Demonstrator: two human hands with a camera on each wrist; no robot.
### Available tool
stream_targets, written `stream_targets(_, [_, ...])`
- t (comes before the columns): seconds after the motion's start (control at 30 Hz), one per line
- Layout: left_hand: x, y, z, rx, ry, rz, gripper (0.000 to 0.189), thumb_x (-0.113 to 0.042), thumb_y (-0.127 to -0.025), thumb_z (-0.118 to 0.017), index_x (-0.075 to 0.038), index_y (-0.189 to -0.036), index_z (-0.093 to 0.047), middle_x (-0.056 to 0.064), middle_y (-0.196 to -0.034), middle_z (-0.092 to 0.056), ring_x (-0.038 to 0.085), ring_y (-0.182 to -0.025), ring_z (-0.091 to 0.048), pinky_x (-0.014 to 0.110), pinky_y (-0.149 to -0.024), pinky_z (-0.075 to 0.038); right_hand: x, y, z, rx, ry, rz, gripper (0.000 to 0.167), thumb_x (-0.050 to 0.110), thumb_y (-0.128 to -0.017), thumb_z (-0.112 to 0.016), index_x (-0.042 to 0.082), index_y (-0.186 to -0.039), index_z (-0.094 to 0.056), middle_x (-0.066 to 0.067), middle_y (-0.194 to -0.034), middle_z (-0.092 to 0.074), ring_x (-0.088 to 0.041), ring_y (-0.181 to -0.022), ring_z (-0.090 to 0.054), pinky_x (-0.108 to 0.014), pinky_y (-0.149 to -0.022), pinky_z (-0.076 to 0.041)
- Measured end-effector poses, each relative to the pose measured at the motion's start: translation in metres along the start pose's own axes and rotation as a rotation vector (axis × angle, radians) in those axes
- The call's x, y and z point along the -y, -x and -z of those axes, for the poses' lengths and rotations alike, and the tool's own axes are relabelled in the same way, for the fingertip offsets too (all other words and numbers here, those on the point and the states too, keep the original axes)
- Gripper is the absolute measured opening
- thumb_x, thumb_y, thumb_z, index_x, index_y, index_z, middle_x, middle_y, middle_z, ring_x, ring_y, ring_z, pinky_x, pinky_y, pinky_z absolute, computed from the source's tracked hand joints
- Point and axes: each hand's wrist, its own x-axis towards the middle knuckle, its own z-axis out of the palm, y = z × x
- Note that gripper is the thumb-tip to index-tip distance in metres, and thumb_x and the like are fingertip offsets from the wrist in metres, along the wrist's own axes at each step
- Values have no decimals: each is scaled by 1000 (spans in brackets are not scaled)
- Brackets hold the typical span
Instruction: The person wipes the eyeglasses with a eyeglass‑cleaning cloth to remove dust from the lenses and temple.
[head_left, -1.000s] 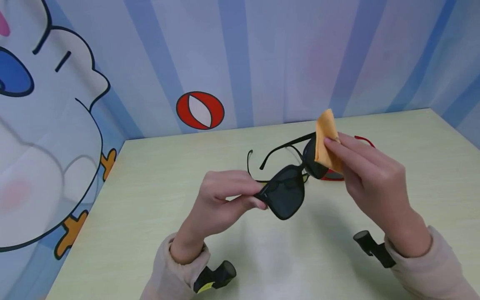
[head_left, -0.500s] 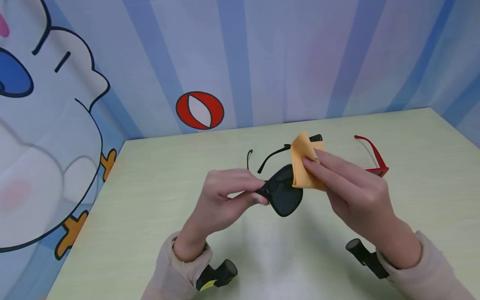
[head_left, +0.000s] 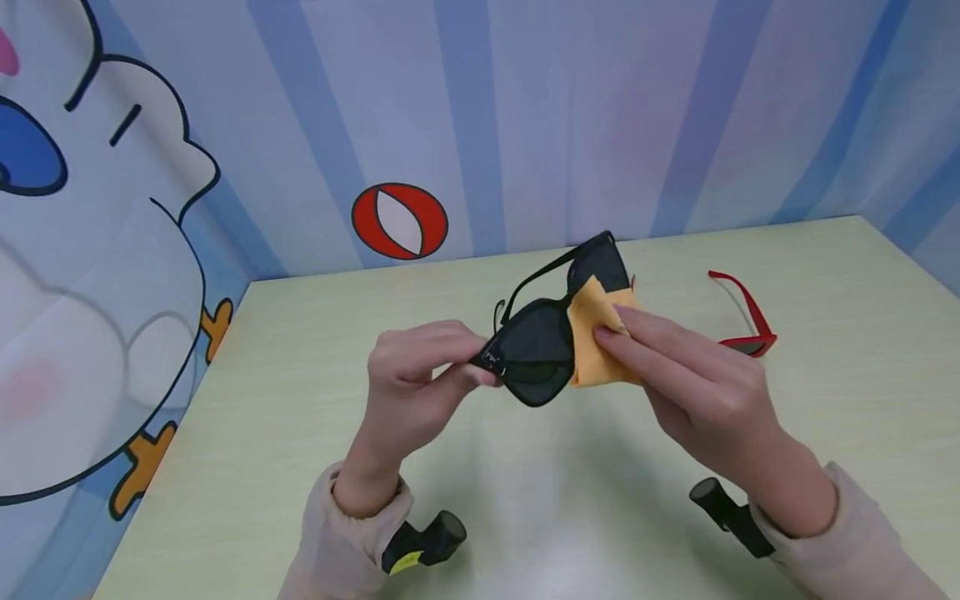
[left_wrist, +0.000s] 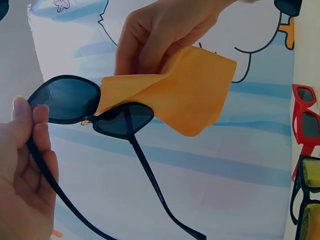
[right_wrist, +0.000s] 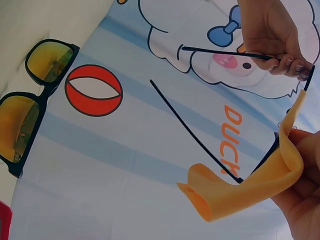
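In the head view my left hand (head_left: 416,379) pinches black sunglasses (head_left: 534,350) at one hinge corner, holding them tilted above the table with the temples unfolded. My right hand (head_left: 712,392) grips a folded orange cloth (head_left: 603,354) between thumb and fingers. The cloth lies at the bridge and overlaps the lower part of the far lens. From the left wrist, that far lens (left_wrist: 117,122) shows in front of the cloth, whose loose corner hangs past it. In the right wrist view the cloth hides most of the frame front, with one thin temple (right_wrist: 195,132) sticking out.
Red sunglasses (head_left: 761,325) rest on the pale table (head_left: 300,375) behind my right hand. Black glasses with yellow mirrored lenses (right_wrist: 17,130) lie beside them, mostly hidden in the head view. A blue striped backdrop (head_left: 525,125) stands along the table's far edge.
My right hand has brought the cloth left and down, from the far lens toward the bridge. The sunglasses have shifted left and slightly up with my left hand, uncovering the far lens's upper part.
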Motion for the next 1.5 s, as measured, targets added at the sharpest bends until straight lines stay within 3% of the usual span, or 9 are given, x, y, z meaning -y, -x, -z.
stream_targets(0.2, [-2, -2, 2, -3, 52, -15, 27, -19, -85, -67, 7, -79, -65, 13, -66, -61, 16, -62, -56, 28, -58, -48, -6, 1, 6, 29, 26, -54, 29, 21, -97, -52, 0, -98, -72, -16, -100, -68, -34, -84, -67, -20, -89, -43])
stream_targets(0.57, [-3, -1, -2, 121, 88, -14, 27, -19, -85, -66, 8, -80, -66, 13, -68, -64, 16, -62, -57, 27, -55, -47, -15, 2, 16, 56, 59, -167, 33, 23, -99, -47, 1, -101, -71, -16, -103, -68, -34, -90, -66, -12, -89, -39])
stream_targets(0.87, [-2, 0, -9, 206, 80, -10, 27, -18, -86, -65, 8, -81, -67, 12, -70, -66, 14, -61, -55, 27, -55, -46, -14, 2, 17, 46, 62, -181, 32, 22, -99, -47, 2, -102, -72, -16, -103, -68, -32, -93, -66, -11, -88, -39])
stream_targets(1.2, [2, 1, -14, 115, -15, -28, 34, -23, -86, -65, 10, -79, -67, 13, -68, -66, 16, -60, -58, 26, -57, -49, -6, 1, 7, -13, -13, -62, 26, 19, -96, -54, 0, -96, -72, -16, -99, -69, -33, -87, -66, -20, -90, -43])
stream_targets(1.5, [2, 1, -12, 12, -13, -21, 31, -22, -86, -66, 8, -79, -66, 13, -67, -63, 17, -61, -57, 29, -57, -49, -6, 0, 6, 7, -28, -50, 27, 19, -96, -54, 0, -96, -72, -16, -101, -68, -35, -87, -66, -21, -90, -44])
